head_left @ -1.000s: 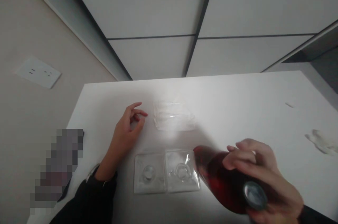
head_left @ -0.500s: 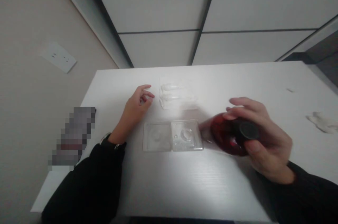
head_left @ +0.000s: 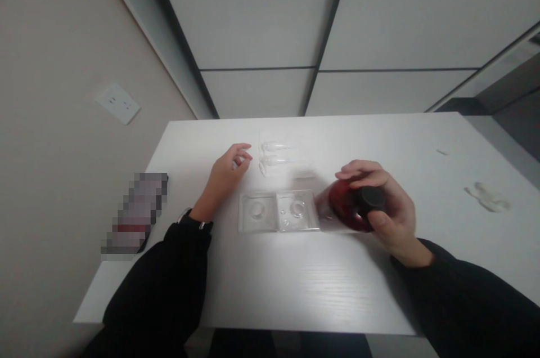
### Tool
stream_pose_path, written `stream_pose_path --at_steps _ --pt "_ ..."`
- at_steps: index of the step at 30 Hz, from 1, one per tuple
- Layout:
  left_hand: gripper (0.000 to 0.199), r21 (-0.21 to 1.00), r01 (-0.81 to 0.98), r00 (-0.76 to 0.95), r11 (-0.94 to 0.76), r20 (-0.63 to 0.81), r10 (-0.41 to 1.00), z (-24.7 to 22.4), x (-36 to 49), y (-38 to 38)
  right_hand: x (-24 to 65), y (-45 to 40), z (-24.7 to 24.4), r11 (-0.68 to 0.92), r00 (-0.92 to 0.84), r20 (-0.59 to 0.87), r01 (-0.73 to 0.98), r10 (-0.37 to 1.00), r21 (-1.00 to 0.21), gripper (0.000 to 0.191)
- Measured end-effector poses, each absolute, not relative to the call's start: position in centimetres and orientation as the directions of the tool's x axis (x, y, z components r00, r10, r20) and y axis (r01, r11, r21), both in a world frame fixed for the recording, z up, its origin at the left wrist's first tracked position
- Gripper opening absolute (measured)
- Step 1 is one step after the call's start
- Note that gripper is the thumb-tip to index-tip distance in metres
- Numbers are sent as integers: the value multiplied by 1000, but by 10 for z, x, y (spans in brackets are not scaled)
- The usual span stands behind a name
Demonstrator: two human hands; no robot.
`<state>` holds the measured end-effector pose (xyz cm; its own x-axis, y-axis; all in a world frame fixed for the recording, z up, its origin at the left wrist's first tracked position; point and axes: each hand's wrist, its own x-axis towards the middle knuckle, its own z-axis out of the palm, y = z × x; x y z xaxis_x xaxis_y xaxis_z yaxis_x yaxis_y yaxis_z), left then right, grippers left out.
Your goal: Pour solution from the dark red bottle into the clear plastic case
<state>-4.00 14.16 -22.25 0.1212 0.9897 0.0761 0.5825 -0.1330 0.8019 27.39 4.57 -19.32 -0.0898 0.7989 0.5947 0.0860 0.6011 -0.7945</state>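
My right hand [head_left: 390, 209] is wrapped around a bottle [head_left: 343, 206] with a red upper part and a black cap. The bottle's lower part looks see-through, and my palm and fingers hide its right side. Just left of it lies an opened clear plastic case [head_left: 258, 228] with two square halves, each with a round raised centre. My left hand [head_left: 230, 168] rests on the table with loosely bent fingers, holding nothing. Close to its fingertips is a clear plastic piece [head_left: 280, 161] with two slim tube-like shapes; its exact kind is unclear.
A white table [head_left: 295, 285] stands against a panelled wall. At its left edge lies a blurred-out phone-like object [head_left: 137, 211]. A crumpled whitish scrap [head_left: 489, 197] and a small thin bit [head_left: 442, 152] are on the right. A socket plate [head_left: 118, 103] is on the left wall.
My view has shifted, so the table looks smaller and farther off. My right hand with the bottle appears farther left and slightly higher in the picture. The left hand keeps its pose.
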Motion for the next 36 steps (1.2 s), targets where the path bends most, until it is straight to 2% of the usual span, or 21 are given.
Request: stream_pose_path --at_steps 6,10,11,12,16,21,28,31,36 --pt "39 785 599 140 -156 89 986 -217 -41 139 275 45 -198 593 -82 589 32 804 -805 43" --pt "41 775 609 146 -170 101 984 -217 -43 137 279 50 -202 433 -26 440 -128 898 -892 83" --pt "42 770 614 147 -174 105 984 -218 -44 137 281 53 -204 381 19 384 -181 923 -907 87" --pt "42 765 619 147 -178 110 983 -218 -45 138 283 57 -206 335 75 326 -234 942 -913 85" --pt "47 735 641 167 -220 146 975 -210 -43 154 288 75 -215 260 234 187 -335 954 -906 55" --pt "37 676 657 304 -335 170 937 -198 -31 193 292 84 -224 242 258 174 -260 950 -935 52" --pt "26 650 654 431 -387 100 897 -207 -12 222 295 87 -223 256 257 202 -197 945 -946 49" --pt "26 678 632 393 -376 138 909 -197 -11 221 295 89 -222 246 260 193 -191 946 -950 46" --pt "45 785 529 218 -321 240 946 -154 -35 186 295 88 -220 196 220 154 -186 963 -963 42"
